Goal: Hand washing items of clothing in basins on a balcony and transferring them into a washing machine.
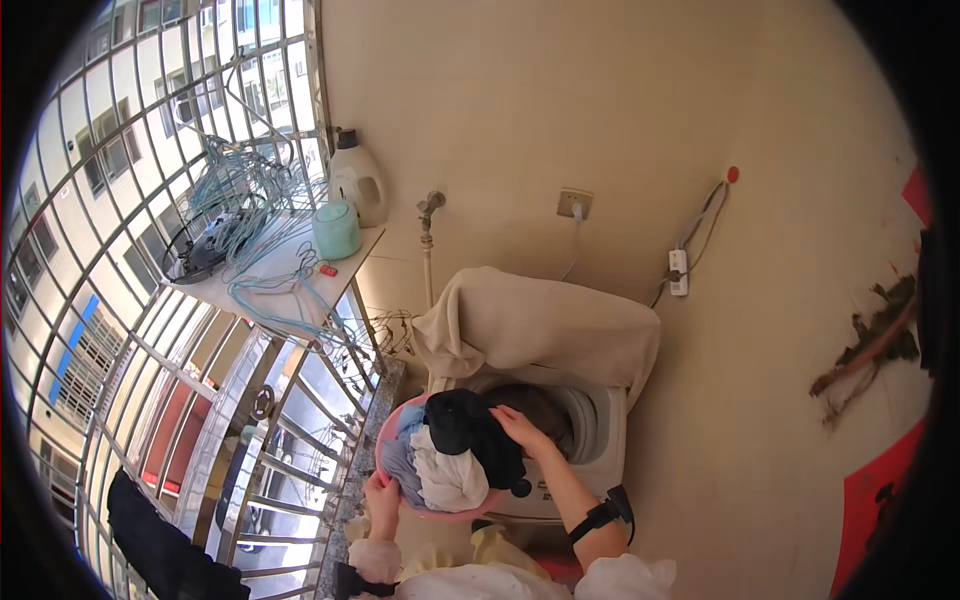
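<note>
Beside a barred window (95, 265) filling 9 to 11 o'clock, a dark garment (165, 540) is hanging at 8 from a pink basin (383, 440); a shelf (305, 292) is holding tangled hangers (235, 185), a mint jar (337, 232) and a pale bottle (358, 180) toward 11. The left hand (381, 492) is clamping the basin's rim at 8 o'clock. Heaped laundry (452, 478) is hiding the basin's inside; the basin, its mouth facing up, is sitting against the near-left side of an open washing machine (597, 472) and blocking part of it. On the heap, a black garment (487, 440) is stretching its long axis from 11 to 5. Apart from the left, the right hand (519, 428) is touching its 2-o'clock edge, grip unclear. A beige cloth (545, 320) is draping the machine's back at 1; a power strip (678, 273) is hanging at 2, dried leaves (875, 335) and red paper (875, 500) showing near 3.
</note>
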Available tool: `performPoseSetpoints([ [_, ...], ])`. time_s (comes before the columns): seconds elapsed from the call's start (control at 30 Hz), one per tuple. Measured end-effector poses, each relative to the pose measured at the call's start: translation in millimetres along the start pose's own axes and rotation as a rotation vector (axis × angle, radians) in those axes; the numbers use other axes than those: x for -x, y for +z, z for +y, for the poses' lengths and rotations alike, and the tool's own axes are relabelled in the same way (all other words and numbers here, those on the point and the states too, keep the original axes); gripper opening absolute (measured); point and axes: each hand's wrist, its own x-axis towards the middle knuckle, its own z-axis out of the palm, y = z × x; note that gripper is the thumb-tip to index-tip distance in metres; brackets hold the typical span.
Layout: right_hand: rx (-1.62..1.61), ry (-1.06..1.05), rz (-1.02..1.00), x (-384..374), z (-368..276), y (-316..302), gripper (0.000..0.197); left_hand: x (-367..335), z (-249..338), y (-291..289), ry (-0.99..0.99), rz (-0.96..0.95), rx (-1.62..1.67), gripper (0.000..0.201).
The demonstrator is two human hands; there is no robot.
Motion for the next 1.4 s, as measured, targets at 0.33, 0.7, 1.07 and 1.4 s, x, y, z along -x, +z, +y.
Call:
performPoseSetpoints([
  [0.33,0.339,-0.377,0.111,-13,-40,-7,0.072,-45,36,35,0.093,-0.023,-0.283,0.015],
  [0.7,-0.180,-0.230,0.461,-3,-42,-89,0.019,-62,34,15,-0.055,-0.160,-0.285,0.026],
  [1.07,0.510,-0.158,0.212,-18,-26,-114,0.065,-63,56,24,-0.033,-0.167,-0.399,0.018],
  [1.4,0.232,-0.314,-0.119,-1,-40,57,0.091,-60,66,29,-0.033,-0.146,-0.386,0.018],
])
